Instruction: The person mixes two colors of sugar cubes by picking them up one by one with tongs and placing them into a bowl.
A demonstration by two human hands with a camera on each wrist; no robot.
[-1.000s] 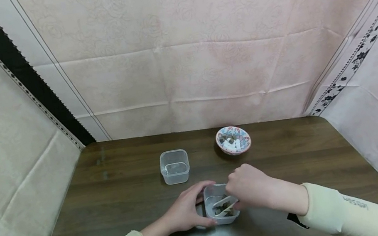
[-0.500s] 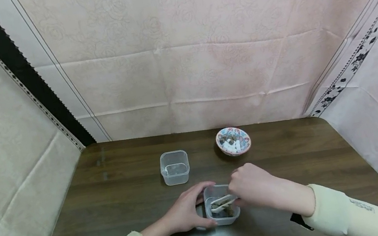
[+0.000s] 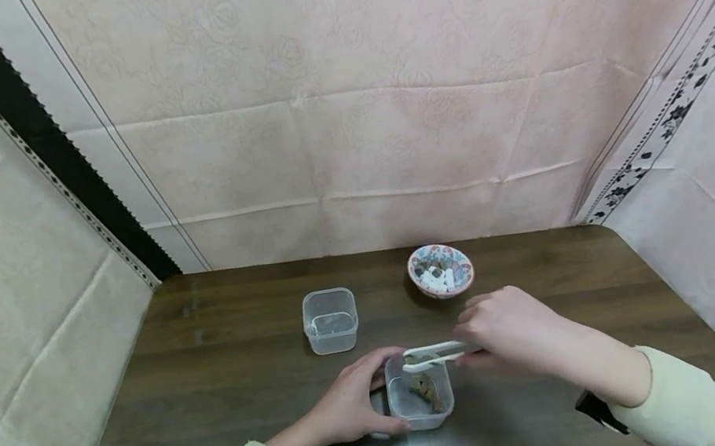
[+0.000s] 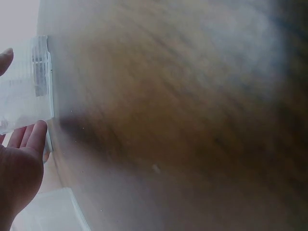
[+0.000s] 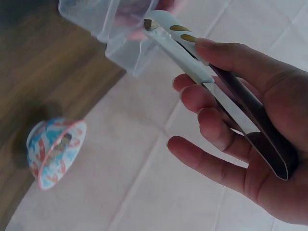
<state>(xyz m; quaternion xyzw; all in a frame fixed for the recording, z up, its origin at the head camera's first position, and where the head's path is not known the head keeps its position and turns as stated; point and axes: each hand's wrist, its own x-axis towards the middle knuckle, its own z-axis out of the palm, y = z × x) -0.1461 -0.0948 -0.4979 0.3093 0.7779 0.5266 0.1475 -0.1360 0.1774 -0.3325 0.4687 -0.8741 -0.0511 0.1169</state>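
Observation:
My left hand (image 3: 357, 398) grips a clear plastic container (image 3: 400, 412) from its left side, thumb near the front and fingers round the back. Several small brown pieces (image 3: 424, 388) lie inside. My right hand (image 3: 515, 327) holds a pair of tongs (image 5: 169, 52) with pale tips and dark handles, thumb pressing one arm and fingers against the other. Between the tips sits a small brown piece (image 5: 148, 24). In the head view the tongs' tips overlap the container's far rim.
Behind on the wooden table (image 3: 242, 339) stands a second clear container (image 3: 335, 342). To its right is a patterned bowl (image 3: 437, 250) with several white and brownish pieces. Pale cloth (image 3: 344, 145) hangs beyond the table's back edge.
My right hand has lifted the tongs up and back out of the container and shifted right. The left hand stays in place on the container.

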